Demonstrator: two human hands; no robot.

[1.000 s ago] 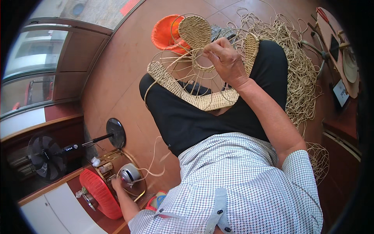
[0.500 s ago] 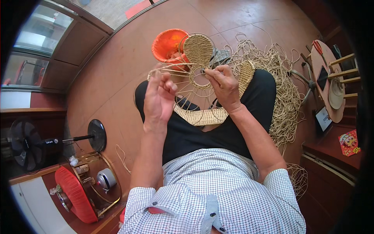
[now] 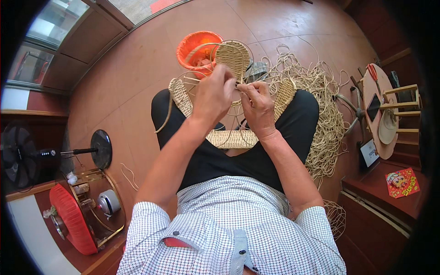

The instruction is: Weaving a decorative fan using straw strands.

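Note:
A wire frame with petal-like panels woven in straw-coloured cord (image 3: 232, 139) rests between my knees, its small central ring partly hidden by my fingers. My right hand (image 3: 258, 109) is closed, thumb and forefinger pinching the frame at that ring; a small dark bit shows at the fingertips. Right beside it, my left hand (image 3: 213, 95) has its fingertips bent in against the same spot, smeared by motion, so its grip cannot be made out. A loose strand of cord (image 3: 170, 110) arches left of the frame and dangles over my left knee.
Past the frame stands an orange basin (image 3: 183, 50). A big heap of loose cord (image 3: 327, 119) lies by my right knee. Farther right is a stool with a round top (image 3: 373, 121) carrying red-handled scissors (image 3: 373, 73). On the left are a black fan (image 3: 23, 156) and a red-covered round object (image 3: 73, 220).
My left hand has come in from the left, going from raised and apart to touching the spot by my right fingers. The cord strand now loops out left. The right hand keeps its pinch.

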